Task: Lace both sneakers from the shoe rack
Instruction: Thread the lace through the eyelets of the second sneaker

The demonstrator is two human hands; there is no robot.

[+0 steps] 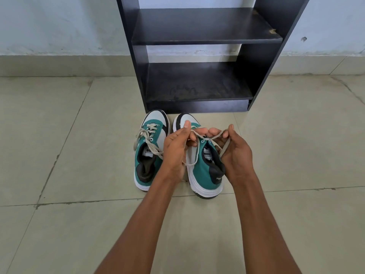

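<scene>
Two green, white and black sneakers stand side by side on the floor, toes toward the rack. The left sneaker [148, 155] has its beige lace threaded and lying loosely tied across the tongue. Over the right sneaker [203, 171] both hands work the beige lace [199, 135]. My left hand [175, 149] pinches one strand above the eyelets. My right hand [235, 153] holds the other strand, which runs down across its palm. A loop of lace hangs along the shoe's left side.
A black shoe rack [205, 54] with two bare shelves stands right behind the sneakers, against a pale wall. Beige floor tiles [79, 155] spread out on both sides and toward me.
</scene>
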